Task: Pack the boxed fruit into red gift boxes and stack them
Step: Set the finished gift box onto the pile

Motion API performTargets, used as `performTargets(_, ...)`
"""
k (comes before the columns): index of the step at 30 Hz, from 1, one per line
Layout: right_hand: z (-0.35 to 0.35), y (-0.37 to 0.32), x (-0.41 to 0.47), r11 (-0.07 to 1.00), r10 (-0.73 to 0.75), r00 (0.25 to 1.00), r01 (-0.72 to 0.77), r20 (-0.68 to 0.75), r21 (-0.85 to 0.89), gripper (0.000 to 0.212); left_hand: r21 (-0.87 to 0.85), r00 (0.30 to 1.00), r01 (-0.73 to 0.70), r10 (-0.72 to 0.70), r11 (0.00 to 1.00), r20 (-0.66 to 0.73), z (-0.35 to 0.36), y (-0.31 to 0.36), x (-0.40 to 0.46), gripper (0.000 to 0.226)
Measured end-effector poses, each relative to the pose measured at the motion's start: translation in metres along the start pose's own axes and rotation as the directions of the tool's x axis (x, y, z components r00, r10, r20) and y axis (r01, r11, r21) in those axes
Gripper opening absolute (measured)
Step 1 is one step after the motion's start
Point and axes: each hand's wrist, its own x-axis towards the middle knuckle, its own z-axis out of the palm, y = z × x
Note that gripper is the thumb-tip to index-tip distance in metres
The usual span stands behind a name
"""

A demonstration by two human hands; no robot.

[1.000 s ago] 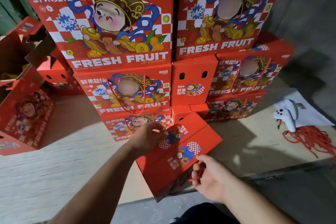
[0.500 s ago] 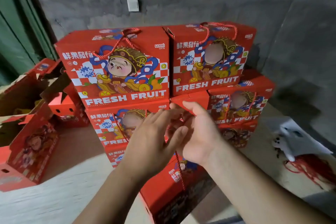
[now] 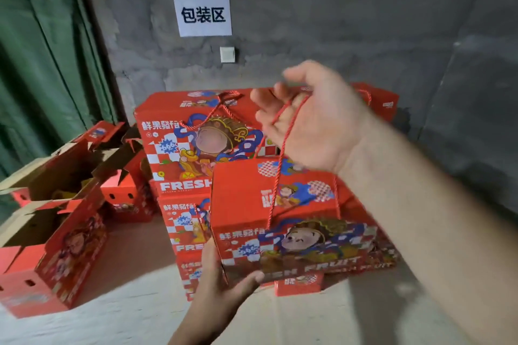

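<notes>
A red gift box (image 3: pixel 252 196) with a cartoon figure and "FRESH FRUIT" print hangs in the air in front of the stack. My right hand (image 3: pixel 311 120) is raised above it, and the box's red cord handle (image 3: pixel 277 154) runs over its curled fingers. My left hand (image 3: pixel 221 286) supports the box from below at its lower left corner, thumb along the front bottom edge. Behind stands the stack of closed red gift boxes (image 3: pixel 173 131), several high, against the grey wall.
Open red boxes (image 3: pixel 56 232) with raised brown flaps stand at the left, some with fruit packs inside. A green curtain (image 3: pixel 42 64) hangs at far left. On the concrete wall (image 3: pixel 336 8) is a white paper sign (image 3: pixel 201 14). The pale work surface (image 3: pixel 112 302) lies below.
The box lay low on the surface a second ago. Now it is lifted by its cord in my right hand, my left hand went under its corner, and my view tilted up.
</notes>
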Motion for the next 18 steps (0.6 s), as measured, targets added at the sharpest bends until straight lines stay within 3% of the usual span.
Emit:
performTargets(3,0.002,-0.010,0.001,0.994,-0.095,0.995,0.094,0.029,0.048,0.029,0.010,0.997,0.038,-0.037,0.999,-0.069,0.000,-0.004,0.008,0.119)
performTargets(6,0.003,0.003,-0.003,0.990,0.017,0.999,-0.012,0.032,-0.143,0.020,-0.047,0.998,0.048,-0.050,0.998,-0.042,0.002,-0.015,0.006,0.122)
performTargets(10,0.004,-0.005,0.006,0.998,-0.069,0.997,0.068,-0.038,-0.016,0.024,-0.294,0.976,0.167,-0.201,0.941,-0.087,0.012,-0.024,-0.002,0.120)
performTargets(12,0.005,0.007,0.006,0.993,-0.004,1.000,0.003,-0.007,-0.115,0.024,-0.389,0.959,0.216,-0.270,0.896,-0.091,0.012,-0.033,-0.004,0.124)
performTargets(14,-0.001,0.012,0.004,0.974,0.037,0.999,-0.031,0.023,-0.224,0.020,-0.494,0.939,0.279,-0.343,0.824,-0.041,0.015,-0.038,-0.005,0.112)
performTargets(16,-0.009,0.003,0.000,0.960,-0.037,0.998,0.050,0.052,-0.276,0.015,-0.596,0.903,0.318,-0.427,0.737,-0.047,0.024,-0.042,-0.007,0.091)
performTargets(18,-0.017,-0.002,-0.006,0.893,-0.085,0.992,0.116,0.088,-0.435,0.012,-0.731,0.867,0.295,-0.495,0.616,-0.067,0.038,-0.049,-0.010,0.069)
